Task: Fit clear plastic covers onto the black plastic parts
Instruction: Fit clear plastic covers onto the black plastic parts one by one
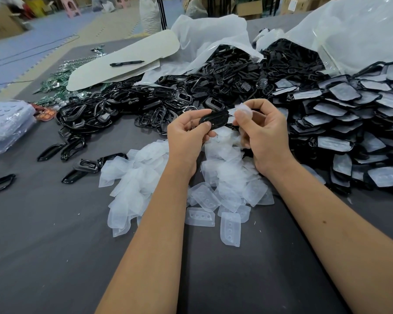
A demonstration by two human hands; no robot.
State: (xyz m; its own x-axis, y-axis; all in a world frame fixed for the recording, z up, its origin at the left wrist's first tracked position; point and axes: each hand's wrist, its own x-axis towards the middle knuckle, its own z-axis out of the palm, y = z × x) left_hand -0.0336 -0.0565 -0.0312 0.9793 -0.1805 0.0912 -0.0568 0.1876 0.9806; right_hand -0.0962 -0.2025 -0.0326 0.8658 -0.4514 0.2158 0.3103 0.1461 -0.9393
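Bench: a dark grey bench [43,245] fills the view; its near part, on both sides of the forearms, is bare cloth with room to move.
Far edge: the bench's far edge runs behind the bags, with blue floor mats [32,46] beyond it on the left.
Left side: a stack of clear wrapped trays [7,125] sits at the left edge, with a few loose black frames [61,150] scattered near it.
Far side: a heap of black parts [145,103] spills from open white bags [213,35]; a pale board [127,60] with a black pen [127,63] on it lies far left of them.
Right side: a pile of finished parts [349,123], black with clear fronts, crowds the right edge.
Clear covers: a loose pile of clear covers [179,182] lies in the middle of the bench, directly under and near the wrists.
Left hand: the left hand [186,134] pinches one black part [213,120] between thumb and curled fingers, raised above the cover pile.
Right hand: the right hand [266,134] pinches one clear cover [242,112] at its fingertips, its other fingers curled in.
Where they meet: the held cover sits just right of the black part, at its right end; whether the two touch, I cannot tell.
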